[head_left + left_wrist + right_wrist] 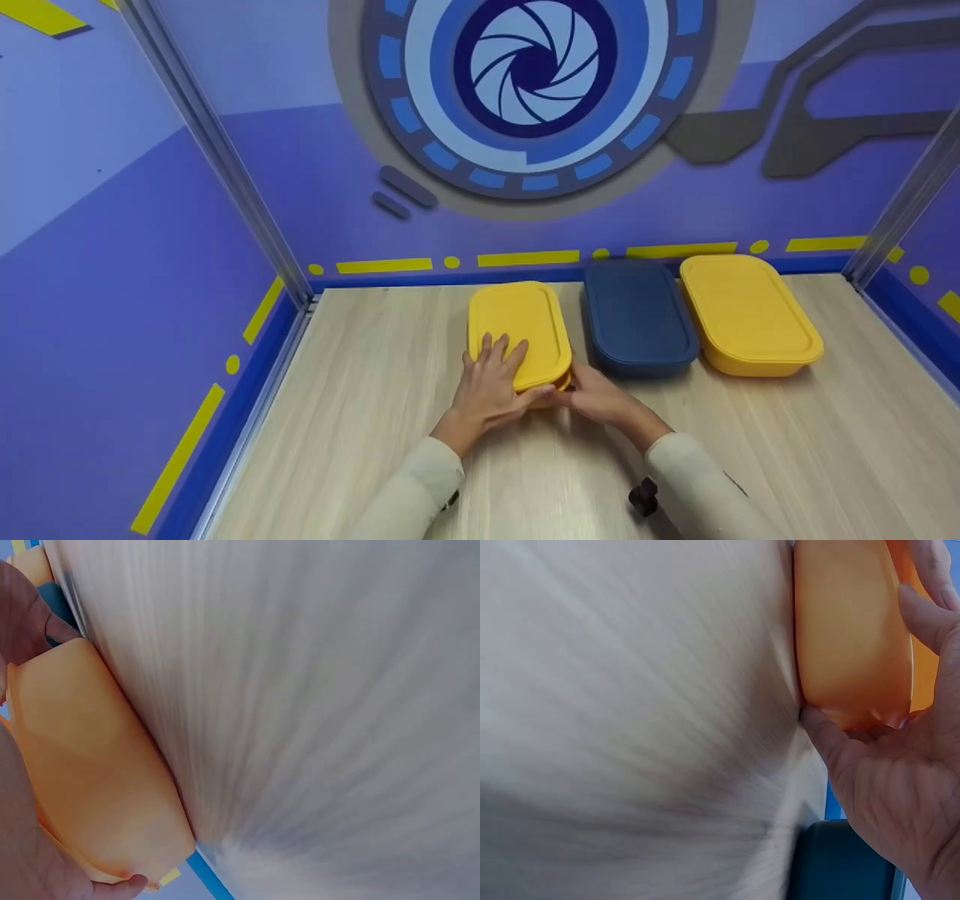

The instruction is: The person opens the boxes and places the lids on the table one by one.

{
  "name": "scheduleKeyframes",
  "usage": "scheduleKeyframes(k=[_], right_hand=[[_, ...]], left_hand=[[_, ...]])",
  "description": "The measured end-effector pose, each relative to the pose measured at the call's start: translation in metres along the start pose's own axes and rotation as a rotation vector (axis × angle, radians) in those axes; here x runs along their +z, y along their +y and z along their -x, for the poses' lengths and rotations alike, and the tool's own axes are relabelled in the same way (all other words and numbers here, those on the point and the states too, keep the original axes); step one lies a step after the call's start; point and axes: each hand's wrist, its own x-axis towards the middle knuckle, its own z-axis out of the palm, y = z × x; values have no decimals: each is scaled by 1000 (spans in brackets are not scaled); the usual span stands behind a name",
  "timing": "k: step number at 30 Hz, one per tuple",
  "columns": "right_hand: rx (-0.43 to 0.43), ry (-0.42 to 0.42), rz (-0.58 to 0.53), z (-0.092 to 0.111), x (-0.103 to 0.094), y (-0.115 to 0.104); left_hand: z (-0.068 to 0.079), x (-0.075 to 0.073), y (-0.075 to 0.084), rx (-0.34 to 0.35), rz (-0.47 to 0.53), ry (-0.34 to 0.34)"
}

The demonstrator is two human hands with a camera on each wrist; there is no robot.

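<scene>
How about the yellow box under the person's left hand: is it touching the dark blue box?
Apart. The head view shows it: a strip of table runs between that yellow box and the dark blue box.

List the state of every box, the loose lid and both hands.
Left yellow box: upright, not fully closed
Its lid: on top, ajar at near right corner
Navy box: closed
Right yellow box: closed
Left hand: spread on that lid
Right hand: gripping that ajar corner
</scene>
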Motion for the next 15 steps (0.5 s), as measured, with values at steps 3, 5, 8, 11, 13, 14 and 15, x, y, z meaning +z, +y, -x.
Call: scheduleKeyframes(k=[3,5,8,11,13,14,15], right_hand=[[-2,7,-13,1,0,1],[8,17,-20,1,0,1],[-4,21,-27,-1,2,1],[-20,19,-39,-3,4,1],[-36,16,-44,-3,5,1],[-40,17,-41,-3,5,1],[-36,19,-39,-2,5,1]], left_hand=[[-1,0,1,10,-4,-2],[-1,0,1,10,-9,-10],[-1,1,0,4,-32,-15],[0,1,-1,0,-48,-20],[1,1,-1,-5,-52,-32],[1,1,-1,-4,-54,-37],[1,1,0,-5,-53,-43]])
